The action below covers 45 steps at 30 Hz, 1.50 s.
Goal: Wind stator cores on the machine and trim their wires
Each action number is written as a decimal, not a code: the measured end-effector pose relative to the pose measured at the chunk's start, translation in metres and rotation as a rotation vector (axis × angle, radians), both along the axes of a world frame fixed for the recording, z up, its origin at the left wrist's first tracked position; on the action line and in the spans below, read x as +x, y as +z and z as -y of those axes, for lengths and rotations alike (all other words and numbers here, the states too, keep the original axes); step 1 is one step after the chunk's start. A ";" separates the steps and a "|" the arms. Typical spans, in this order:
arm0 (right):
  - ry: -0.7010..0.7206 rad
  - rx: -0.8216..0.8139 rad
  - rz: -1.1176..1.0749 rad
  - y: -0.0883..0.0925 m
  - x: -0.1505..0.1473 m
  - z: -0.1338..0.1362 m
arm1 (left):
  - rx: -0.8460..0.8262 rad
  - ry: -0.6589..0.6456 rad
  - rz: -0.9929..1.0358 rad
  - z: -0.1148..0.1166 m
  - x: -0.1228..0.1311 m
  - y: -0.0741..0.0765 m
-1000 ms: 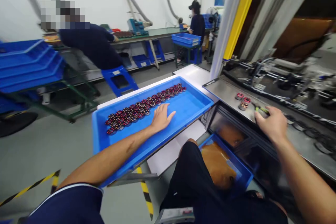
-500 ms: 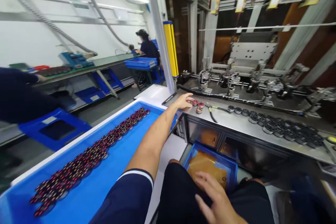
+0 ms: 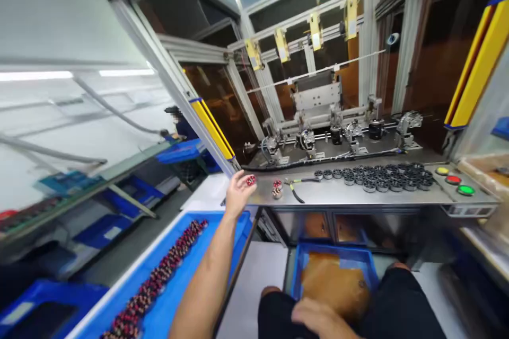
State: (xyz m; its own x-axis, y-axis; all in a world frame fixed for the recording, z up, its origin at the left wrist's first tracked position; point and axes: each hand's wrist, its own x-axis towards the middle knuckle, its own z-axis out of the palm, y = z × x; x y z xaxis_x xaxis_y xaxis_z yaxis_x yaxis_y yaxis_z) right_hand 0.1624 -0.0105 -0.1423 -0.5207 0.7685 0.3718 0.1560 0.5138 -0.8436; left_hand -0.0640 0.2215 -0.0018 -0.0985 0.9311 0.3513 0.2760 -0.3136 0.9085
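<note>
My left hand is raised over the left end of the metal bench, its fingertips closed on a small red-and-black motor stator. Just right of it, a red stator and a copper-coloured stator stand close together on the bench. Beside them lie cutting pliers with green and black handles. My right hand rests low over my lap, slightly blurred, fingers extended and holding nothing visible.
A blue tray at left holds a long band of stators. Black round parts fill the bench's right side, near coloured push buttons. Behind stands a machine fixture. Below is a blue bin with brown contents.
My left hand has picked up one stator from the small group and lifted it. My right hand has lowered onto my lap. The view has turned right.
</note>
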 end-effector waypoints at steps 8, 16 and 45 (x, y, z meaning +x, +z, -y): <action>-0.168 -0.307 -0.238 0.130 0.041 -0.041 | 0.241 -0.143 0.160 0.186 0.066 -0.027; -0.098 -0.512 -0.391 0.138 0.049 -0.018 | 0.484 -0.407 0.210 0.213 0.093 -0.038; -0.147 -0.869 -0.697 0.111 0.044 0.008 | 0.714 -0.281 0.086 0.181 0.110 -0.046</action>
